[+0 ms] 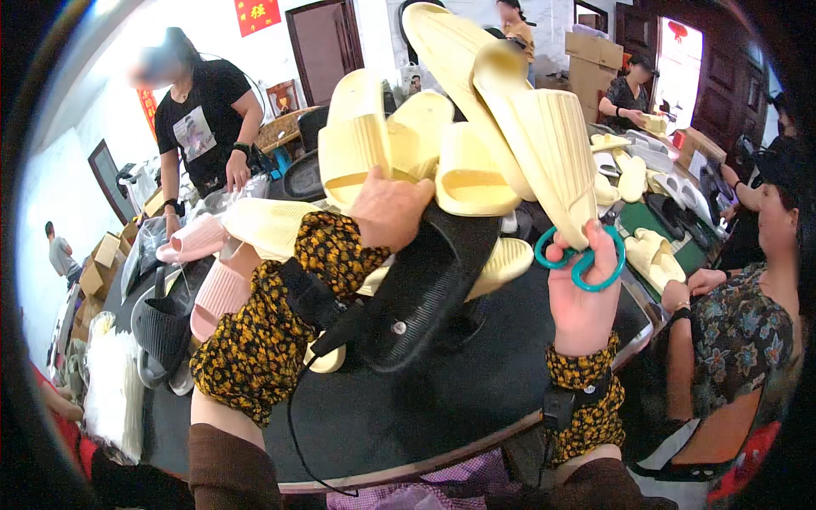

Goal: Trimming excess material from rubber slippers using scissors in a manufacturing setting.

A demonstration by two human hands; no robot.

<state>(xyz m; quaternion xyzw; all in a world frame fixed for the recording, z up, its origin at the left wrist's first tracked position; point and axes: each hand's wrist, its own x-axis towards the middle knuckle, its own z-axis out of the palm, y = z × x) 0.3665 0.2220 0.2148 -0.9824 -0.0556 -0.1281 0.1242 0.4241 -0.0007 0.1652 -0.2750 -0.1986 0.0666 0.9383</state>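
My left hand (393, 206) is closed on the lower end of a pale yellow slide slipper (353, 144), raised above the table. More yellow slippers cluster beside it, including one with a wide strap (478, 170). My right hand (585, 297) has its fingers through the teal handles of a pair of scissors (602, 270); the blades are hidden. Its fingertips also meet the end of a ribbed yellow slipper (552, 140), which leans up and to the left. A large black slipper (416, 297) lies tilted under my left hand.
Pink slippers (219, 297) and dark grey slippers (160, 319) lie left on the dark table (408, 416). A stack of clear plastic bags (115, 387) is at the left edge. Co-workers (208, 119) stand and sit around, one seated close on the right (731, 331). Cartons (592, 68) are stacked behind.
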